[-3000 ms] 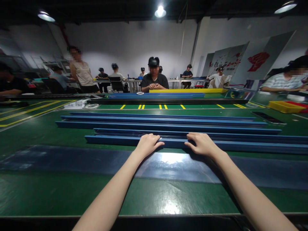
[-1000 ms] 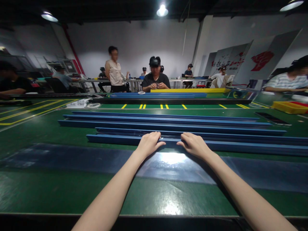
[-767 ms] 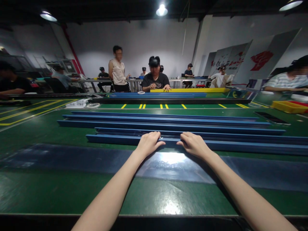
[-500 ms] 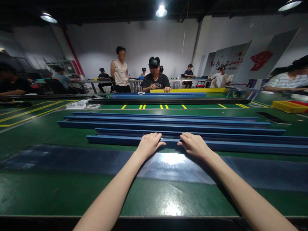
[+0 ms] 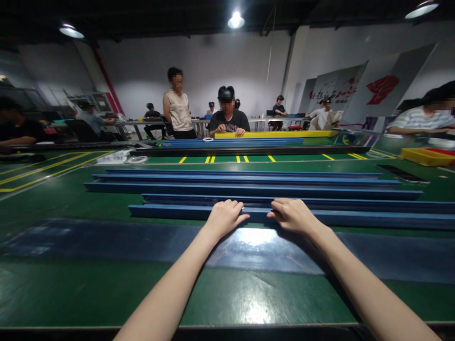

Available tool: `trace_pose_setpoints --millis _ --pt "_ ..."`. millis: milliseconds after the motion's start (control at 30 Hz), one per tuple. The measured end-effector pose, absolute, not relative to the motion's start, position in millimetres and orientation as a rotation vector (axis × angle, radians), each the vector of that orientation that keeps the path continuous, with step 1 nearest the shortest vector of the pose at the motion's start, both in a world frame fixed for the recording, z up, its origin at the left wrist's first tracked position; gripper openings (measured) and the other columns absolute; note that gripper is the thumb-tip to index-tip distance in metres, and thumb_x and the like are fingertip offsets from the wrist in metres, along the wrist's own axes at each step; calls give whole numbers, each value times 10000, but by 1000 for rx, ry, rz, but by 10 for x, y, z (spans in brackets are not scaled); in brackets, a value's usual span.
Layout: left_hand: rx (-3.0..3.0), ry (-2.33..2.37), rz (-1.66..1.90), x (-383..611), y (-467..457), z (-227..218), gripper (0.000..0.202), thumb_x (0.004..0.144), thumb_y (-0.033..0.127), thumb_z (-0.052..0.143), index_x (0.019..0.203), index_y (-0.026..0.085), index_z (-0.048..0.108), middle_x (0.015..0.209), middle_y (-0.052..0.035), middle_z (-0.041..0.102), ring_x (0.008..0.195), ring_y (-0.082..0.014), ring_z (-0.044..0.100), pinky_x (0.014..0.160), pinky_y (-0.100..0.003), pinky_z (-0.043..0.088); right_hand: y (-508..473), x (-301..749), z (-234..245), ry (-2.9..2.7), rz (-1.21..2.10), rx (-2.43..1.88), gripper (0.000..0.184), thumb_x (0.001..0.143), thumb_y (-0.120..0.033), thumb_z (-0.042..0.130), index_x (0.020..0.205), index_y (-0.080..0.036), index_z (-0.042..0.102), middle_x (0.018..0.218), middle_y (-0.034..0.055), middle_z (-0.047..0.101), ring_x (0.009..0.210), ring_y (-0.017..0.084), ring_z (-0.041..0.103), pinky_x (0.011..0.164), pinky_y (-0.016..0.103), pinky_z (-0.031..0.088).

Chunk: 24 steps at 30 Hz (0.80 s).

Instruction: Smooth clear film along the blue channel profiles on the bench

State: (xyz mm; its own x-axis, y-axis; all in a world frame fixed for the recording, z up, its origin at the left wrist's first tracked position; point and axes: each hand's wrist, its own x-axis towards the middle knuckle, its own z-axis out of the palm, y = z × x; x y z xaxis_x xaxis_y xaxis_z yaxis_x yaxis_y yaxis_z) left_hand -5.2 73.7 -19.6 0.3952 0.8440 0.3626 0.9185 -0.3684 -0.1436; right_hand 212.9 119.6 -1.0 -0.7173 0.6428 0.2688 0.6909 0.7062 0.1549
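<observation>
Several long blue channel rails lie side by side across the green table (image 5: 71,284). My left hand (image 5: 224,218) and my right hand (image 5: 292,215) both rest on the nearest blue rail (image 5: 167,211), close together near its middle. Each hand has its fingers curled over the rail's top edge and its thumb against the near face, gripping it. A shiny dark blue strip (image 5: 88,241) runs along the table just in front of this rail, under my wrists.
More blue rails (image 5: 249,189) lie beyond. A yellow rail (image 5: 273,134) and a seated person (image 5: 227,118) are across the table, with a standing person (image 5: 177,111) beside. A yellow tray (image 5: 421,156) and a dark flat object (image 5: 398,174) sit at the right.
My right hand slid a little left along the nearest rail, closer to my left hand. The standing person walked from the far left to beside the seated person.
</observation>
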Motion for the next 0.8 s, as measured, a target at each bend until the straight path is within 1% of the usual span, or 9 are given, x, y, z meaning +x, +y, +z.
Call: trace_pose_setpoints --millis 300,467,633,800 --pt "-2355 -1576 -192 -52 777 -78 392 830 520 402 846 166 567 839 -68 642 788 -206 601 625 -276 404 1223 2165 -29 -2729 -356 -1059 299 855 -346 383 662 -167 527 689 42 581 584 123 509 521 260 203" --pt "-2387 -1498 -102 -161 798 -58 391 822 520 422 860 162 572 848 -58 641 802 -205 603 633 -276 415 1231 2161 -17 -2751 -301 -1071 337 863 -383 342 689 -164 530 718 51 589 616 139 522 539 256 220" --pt "-2377 -1418 -147 -359 762 -114 354 821 492 448 860 156 552 867 -45 618 836 -196 583 645 -269 420 1230 2154 14 -2766 -182 -1099 370 860 -433 320 707 -174 534 737 51 602 651 150 537 568 252 256" --pt "-2349 -1372 -223 -544 730 -167 325 820 475 462 838 157 531 843 -38 601 803 -179 570 639 -261 414 1230 2081 38 -2822 -149 -1115 437 854 -497 296 713 -174 554 750 62 624 668 165 557 582 259 281"
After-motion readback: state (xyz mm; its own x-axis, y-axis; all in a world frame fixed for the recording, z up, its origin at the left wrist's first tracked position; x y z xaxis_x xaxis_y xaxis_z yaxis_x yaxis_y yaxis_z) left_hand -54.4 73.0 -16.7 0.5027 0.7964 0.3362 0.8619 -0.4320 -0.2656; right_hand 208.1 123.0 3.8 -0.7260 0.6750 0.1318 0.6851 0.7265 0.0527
